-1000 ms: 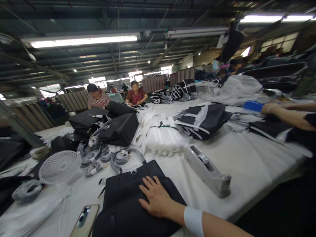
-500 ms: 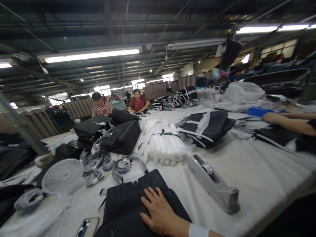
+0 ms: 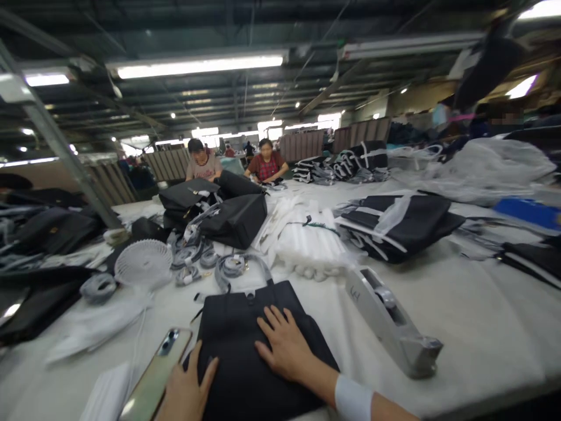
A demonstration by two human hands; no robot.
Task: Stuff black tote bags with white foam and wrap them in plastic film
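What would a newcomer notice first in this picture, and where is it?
Probably the black bag at the front, with the right hand spread on it and the left hand at its left edge. The grey tape dispenser to its right and the white fan farther back, left, may come next.

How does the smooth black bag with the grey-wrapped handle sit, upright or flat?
Flat: the bag lies broad face up on the white-covered table, the right hand spread on top.

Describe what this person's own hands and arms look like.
The left hand and right hand are both ungloved. A broad, whitish band circles the right forearm near the wrist; no sleeve shows there.
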